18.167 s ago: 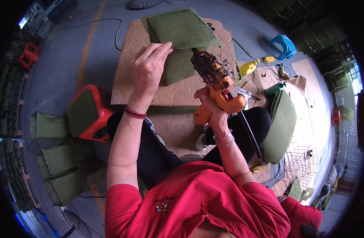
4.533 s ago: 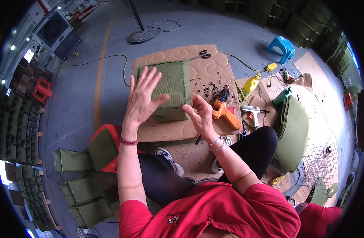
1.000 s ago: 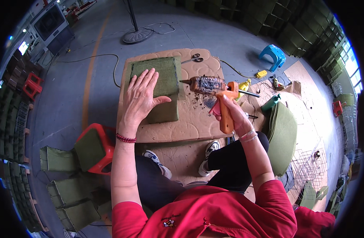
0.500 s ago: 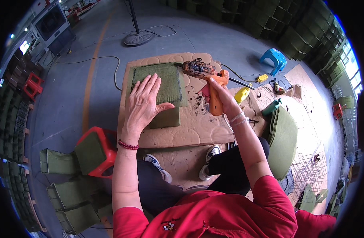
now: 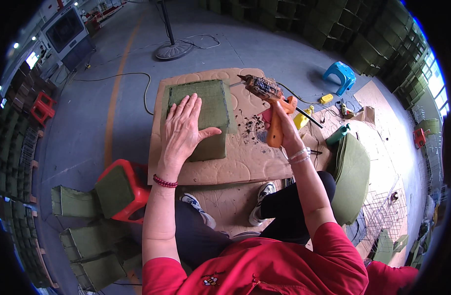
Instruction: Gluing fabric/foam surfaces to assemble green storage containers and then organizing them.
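Note:
A green fabric-covered box (image 5: pixel 213 105) lies on a cardboard-topped work surface (image 5: pixel 255 164), with dark glue lines along its upper edges. My left hand (image 5: pixel 186 128) rests flat on it, fingers stretched out and thumb spread to the right. My right hand (image 5: pixel 288 129) is wrapped round the handle of an orange glue gun (image 5: pixel 275 132). The gun's blackened front end points up and left, a short way off the box's right edge. A dark glue stick (image 5: pixel 311 119) sticks out of its back. Dark glue crumbs (image 5: pixel 255 123) are scattered between the box and the gun.
A yellow bottle (image 5: pixel 303 117), a teal bottle (image 5: pixel 337 134) and stacked green sheets (image 5: pixel 352 174) stand to the right. A blue stool (image 5: pixel 339 76) is beyond. On the left are a red stool (image 5: pixel 132 189) and green boxes (image 5: pixel 77 201). A fan base (image 5: pixel 173 50) stands ahead.
The glue gun, held in my right hand, has moved right, away from the box's far right corner. My left hand stays flat on the box.

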The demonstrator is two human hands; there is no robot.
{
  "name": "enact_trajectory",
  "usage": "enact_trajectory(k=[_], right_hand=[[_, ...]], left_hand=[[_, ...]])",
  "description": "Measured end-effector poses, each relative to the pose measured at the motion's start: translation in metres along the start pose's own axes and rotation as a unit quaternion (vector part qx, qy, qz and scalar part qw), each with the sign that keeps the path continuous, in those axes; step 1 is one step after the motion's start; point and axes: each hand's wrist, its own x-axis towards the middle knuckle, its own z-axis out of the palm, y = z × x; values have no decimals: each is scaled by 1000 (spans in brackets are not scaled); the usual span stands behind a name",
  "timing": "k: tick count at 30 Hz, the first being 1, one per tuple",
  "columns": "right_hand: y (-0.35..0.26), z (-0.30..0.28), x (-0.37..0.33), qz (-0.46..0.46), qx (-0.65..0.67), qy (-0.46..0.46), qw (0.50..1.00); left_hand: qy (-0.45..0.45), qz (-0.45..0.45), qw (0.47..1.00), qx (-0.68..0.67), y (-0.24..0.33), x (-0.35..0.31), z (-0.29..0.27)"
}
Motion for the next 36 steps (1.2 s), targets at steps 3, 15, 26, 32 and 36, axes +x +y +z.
enact_trajectory(k=[3,15,26,32,36], right_hand=[[-6,6,-13,13,-33,-40,999],[-4,-7,-45,100,-120,-72,985],[5,-50,-84,107,-2,-113,988],[22,-47,-96,-2,52,-40,998],[19,-42,-114,-47,16,-48,998]], left_hand=[[16,-35,999,6,9,3,6],[66,-43,997,18,14,4,17],[82,-137,985,67,36,20,26],[87,-66,992,65,25,8,20],[50,-60,995,56,13,-19,-1]])
